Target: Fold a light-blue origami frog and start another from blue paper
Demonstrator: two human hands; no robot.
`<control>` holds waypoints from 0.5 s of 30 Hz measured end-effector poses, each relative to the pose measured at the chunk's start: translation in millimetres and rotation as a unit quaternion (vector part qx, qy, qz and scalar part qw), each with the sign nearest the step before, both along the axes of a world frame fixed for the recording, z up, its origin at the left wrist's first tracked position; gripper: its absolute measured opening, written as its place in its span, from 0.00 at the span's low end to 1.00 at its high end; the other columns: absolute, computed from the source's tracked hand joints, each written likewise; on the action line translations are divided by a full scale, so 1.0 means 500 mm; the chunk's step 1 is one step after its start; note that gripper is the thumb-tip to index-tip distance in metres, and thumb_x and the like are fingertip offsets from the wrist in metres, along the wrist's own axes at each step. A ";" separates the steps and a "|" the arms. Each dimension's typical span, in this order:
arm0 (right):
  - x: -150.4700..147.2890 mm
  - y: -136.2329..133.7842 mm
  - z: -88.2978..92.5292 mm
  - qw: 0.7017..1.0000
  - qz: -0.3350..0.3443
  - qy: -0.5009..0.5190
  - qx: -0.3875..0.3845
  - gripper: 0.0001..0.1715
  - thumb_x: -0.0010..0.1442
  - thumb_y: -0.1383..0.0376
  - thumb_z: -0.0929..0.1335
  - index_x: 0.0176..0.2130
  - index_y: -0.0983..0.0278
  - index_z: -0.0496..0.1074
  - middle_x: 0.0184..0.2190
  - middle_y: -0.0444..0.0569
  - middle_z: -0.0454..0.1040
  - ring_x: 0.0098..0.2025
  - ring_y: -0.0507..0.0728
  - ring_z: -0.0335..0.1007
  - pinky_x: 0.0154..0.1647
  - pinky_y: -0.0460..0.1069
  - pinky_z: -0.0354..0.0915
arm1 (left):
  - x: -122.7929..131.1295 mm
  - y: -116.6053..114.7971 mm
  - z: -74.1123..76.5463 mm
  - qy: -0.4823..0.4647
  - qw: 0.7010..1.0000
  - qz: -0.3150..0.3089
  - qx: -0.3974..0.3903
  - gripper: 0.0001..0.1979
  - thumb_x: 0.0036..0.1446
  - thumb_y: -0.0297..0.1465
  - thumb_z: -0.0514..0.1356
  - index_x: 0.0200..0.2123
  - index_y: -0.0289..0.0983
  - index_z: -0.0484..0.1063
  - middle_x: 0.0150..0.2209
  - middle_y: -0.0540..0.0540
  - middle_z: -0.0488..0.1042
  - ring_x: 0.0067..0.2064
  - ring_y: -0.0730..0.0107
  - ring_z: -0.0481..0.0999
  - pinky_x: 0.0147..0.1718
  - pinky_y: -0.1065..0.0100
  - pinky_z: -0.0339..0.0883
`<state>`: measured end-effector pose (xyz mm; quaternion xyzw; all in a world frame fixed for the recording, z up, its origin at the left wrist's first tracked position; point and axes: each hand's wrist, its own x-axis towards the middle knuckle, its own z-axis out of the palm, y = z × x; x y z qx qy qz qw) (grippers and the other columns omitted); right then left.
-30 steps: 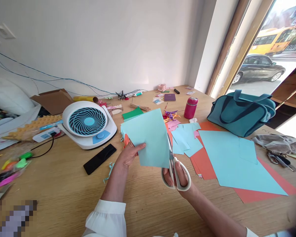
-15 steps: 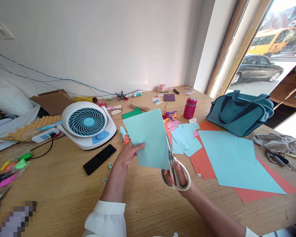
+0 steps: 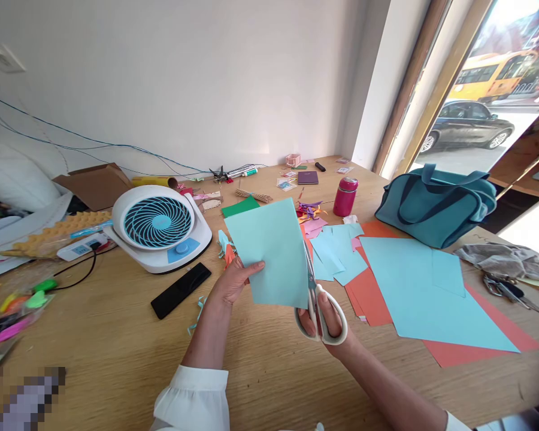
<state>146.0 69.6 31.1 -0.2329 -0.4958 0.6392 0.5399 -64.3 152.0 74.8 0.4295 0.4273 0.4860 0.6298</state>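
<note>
A rectangular sheet of light blue paper (image 3: 273, 251) is held up above the table by my left hand (image 3: 236, 281), its thumb across the front and the other fingers hidden behind. In my right hand (image 3: 330, 323) is a pair of scissors with white handles (image 3: 312, 299), thumb and fingers through the loops. The blades point upward along the sheet's right edge. Whether they touch the paper I cannot tell. Cut light blue paper pieces (image 3: 336, 251) lie on the table behind the scissors.
Large blue (image 3: 413, 293) and orange sheets (image 3: 372, 299) lie at the right. Behind them stand a pink flask (image 3: 345, 196) and a teal bag (image 3: 435, 206). A white fan (image 3: 202, 233) and a black phone (image 3: 182, 290) are at the left. Keys (image 3: 507, 287) lie far right.
Hardly anything differs. The sheet and both hands stay in place, and the scissors have shifted only very slightly.
</note>
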 end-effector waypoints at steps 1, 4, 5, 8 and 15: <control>0.000 0.000 0.001 1.000 -0.002 0.001 0.000 0.27 0.67 0.45 0.57 0.33 0.60 0.71 0.15 0.43 0.61 0.18 0.53 0.54 0.21 0.50 0.53 | 0.001 0.000 0.001 0.000 1.000 0.000 -0.004 0.31 0.40 0.34 0.75 0.51 0.37 0.75 0.50 0.40 0.79 0.52 0.53 0.77 0.52 0.55 0.70; 0.000 0.001 0.001 1.000 -0.008 -0.005 -0.007 0.28 0.66 0.43 0.58 0.33 0.60 0.71 0.15 0.43 0.62 0.19 0.53 0.55 0.22 0.51 0.54 | 0.001 0.000 0.003 -0.001 1.000 0.003 -0.006 0.31 0.40 0.34 0.75 0.50 0.37 0.75 0.50 0.41 0.78 0.52 0.52 0.77 0.52 0.56 0.70; 0.001 0.001 0.001 1.000 -0.007 -0.010 -0.011 0.28 0.66 0.43 0.58 0.33 0.60 0.71 0.15 0.43 0.62 0.19 0.53 0.55 0.22 0.51 0.54 | 0.000 0.000 0.003 0.002 1.000 0.004 -0.005 0.31 0.40 0.34 0.75 0.50 0.37 0.75 0.50 0.40 0.79 0.52 0.52 0.77 0.51 0.56 0.70; 0.003 0.002 0.000 0.999 0.013 -0.026 -0.014 0.28 0.65 0.42 0.58 0.33 0.60 0.71 0.15 0.43 0.62 0.19 0.53 0.56 0.22 0.51 0.55 | -0.006 0.001 0.002 0.011 1.000 0.007 0.005 0.28 0.41 0.35 0.74 0.47 0.35 0.76 0.48 0.39 0.80 0.51 0.51 0.78 0.51 0.56 0.70; 0.012 0.002 0.017 0.996 0.003 -0.081 0.025 0.32 0.67 0.44 0.54 0.24 0.59 0.67 0.16 0.45 0.62 0.21 0.55 0.56 0.25 0.53 0.55 | -0.008 0.005 -0.007 0.022 1.000 -0.005 0.001 0.27 0.41 0.35 0.74 0.47 0.37 0.77 0.47 0.40 0.80 0.50 0.51 0.79 0.51 0.55 0.71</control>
